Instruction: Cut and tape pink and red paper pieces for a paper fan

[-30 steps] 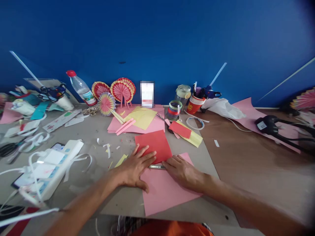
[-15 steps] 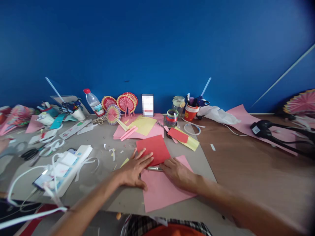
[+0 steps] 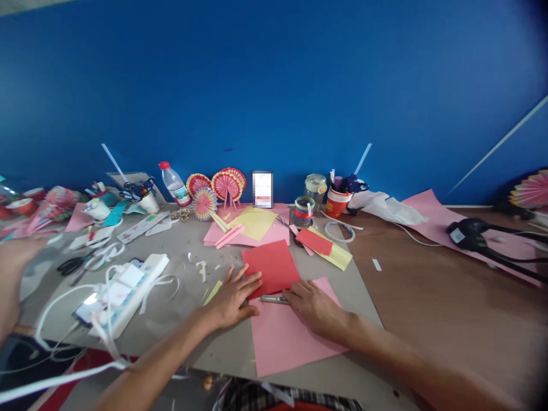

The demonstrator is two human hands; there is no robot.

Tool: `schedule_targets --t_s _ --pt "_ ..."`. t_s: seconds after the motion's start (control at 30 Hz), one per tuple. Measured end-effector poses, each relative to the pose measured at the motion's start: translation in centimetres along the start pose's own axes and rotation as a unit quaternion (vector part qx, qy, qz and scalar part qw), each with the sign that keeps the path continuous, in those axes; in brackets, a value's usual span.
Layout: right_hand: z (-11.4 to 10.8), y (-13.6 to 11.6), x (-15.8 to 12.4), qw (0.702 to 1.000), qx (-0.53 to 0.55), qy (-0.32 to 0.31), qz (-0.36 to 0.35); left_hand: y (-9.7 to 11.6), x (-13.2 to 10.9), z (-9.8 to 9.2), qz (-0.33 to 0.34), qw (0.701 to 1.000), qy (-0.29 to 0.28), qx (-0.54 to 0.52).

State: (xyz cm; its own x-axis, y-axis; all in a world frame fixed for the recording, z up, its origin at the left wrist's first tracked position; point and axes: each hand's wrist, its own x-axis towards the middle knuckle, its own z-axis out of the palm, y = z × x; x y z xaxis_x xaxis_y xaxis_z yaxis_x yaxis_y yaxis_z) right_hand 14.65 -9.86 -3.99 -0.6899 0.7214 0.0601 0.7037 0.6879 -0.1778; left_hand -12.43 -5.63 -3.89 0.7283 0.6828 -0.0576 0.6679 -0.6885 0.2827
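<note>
A sheet of red paper (image 3: pixel 274 264) lies over the far end of a larger pink sheet (image 3: pixel 291 342). My left hand (image 3: pixel 236 299) rests spread on the left edge of both sheets, its fingertips on the red paper. My right hand (image 3: pixel 314 305) is closed round a slim silver utility knife (image 3: pixel 274 298), which lies nearly flat along the near edge of the red paper. The knife's tip points left toward my left hand. Whether the blade is out is too small to tell.
Behind the sheets lie yellow paper (image 3: pixel 254 224) and folded pink strips (image 3: pixel 231 235). Paper fans (image 3: pixel 226 185), a bottle (image 3: pixel 174 185) and a red cup (image 3: pixel 338 202) stand along the wall. A power strip (image 3: pixel 137 294) with cables sits left. Another person's arm (image 3: pixel 12 285) reaches in at far left.
My left thumb has drawn up closer to the red paper's near edge. The other person's arm has come further into view at left. The whole view has shifted slightly.
</note>
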Motion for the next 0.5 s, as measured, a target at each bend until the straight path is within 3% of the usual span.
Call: schedule_targets --t_s 0.5 --pt "1.1 0.0 0.4 1.000 0.012 0.015 -0.013 0.1 0.0 -0.3 -0.006 1.000 -0.024 -0.013"
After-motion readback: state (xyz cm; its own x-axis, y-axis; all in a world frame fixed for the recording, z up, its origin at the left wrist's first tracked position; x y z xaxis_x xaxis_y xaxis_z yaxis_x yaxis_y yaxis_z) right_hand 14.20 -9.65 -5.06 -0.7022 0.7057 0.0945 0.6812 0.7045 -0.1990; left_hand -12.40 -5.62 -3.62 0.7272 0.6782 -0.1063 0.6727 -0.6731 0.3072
